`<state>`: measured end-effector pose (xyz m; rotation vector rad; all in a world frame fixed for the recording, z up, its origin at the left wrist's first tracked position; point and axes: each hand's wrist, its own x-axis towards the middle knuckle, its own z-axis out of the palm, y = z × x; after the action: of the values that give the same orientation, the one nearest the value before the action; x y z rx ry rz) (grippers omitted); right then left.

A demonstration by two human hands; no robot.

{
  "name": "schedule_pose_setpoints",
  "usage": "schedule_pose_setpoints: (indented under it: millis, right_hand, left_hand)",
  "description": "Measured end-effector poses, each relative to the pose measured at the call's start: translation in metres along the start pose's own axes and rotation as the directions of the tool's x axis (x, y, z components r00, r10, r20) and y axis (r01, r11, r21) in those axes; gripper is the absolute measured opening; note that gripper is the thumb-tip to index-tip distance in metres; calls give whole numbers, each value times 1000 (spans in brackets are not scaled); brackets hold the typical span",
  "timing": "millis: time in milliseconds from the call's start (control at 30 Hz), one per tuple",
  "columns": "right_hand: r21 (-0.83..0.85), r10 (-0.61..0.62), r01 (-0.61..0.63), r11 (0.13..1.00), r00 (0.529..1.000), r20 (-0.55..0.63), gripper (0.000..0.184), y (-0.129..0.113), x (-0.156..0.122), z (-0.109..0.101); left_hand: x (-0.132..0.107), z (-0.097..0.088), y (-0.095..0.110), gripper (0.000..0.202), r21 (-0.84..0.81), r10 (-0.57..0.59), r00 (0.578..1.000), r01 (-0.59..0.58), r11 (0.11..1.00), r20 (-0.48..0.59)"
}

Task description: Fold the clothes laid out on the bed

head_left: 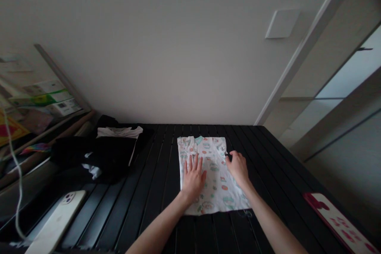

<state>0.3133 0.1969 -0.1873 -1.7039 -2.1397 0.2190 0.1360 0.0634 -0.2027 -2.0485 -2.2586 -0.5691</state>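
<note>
A small white garment (pixel 216 182) with a coloured print lies flat on the black slatted table (pixel 160 190), its sides folded in so it forms a narrow rectangle. My left hand (pixel 193 176) rests flat on its left half, fingers stretched out. On the garment's right edge, my right hand (pixel 237 166) has its fingers curled and pinched on the fabric.
A heap of black and white clothes (pixel 104 152) lies at the table's back left. A white phone (pixel 58 222) lies at the front left, and a red and white flat object (pixel 336 220) at the right edge. Shelves with boxes (pixel 44 99) stand on the left.
</note>
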Motion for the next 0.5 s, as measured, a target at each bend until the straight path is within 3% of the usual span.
schedule_pose_setpoints:
  millis: [133, 267, 400, 500]
  right_hand:
    - [-110, 128, -120, 987, 989, 68, 35, 7, 32, 12]
    - [-130, 159, -152, 980, 986, 49, 42, -2, 43, 26]
    - [-105, 136, -129, 986, 989, 64, 32, -9, 50, 36]
    - [-60, 105, -99, 993, 990, 96, 22, -11, 55, 39]
  left_hand:
    - [-14, 4, -2, 62, 57, 14, 999, -16, 998, 36]
    - [-17, -5, -17, 62, 63, 66, 994, -71, 995, 83]
    - [-19, -14, -27, 60, 93, 70, 992, -80, 992, 109]
    - [-21, -18, -11, 58, 91, 24, 994, -34, 995, 111]
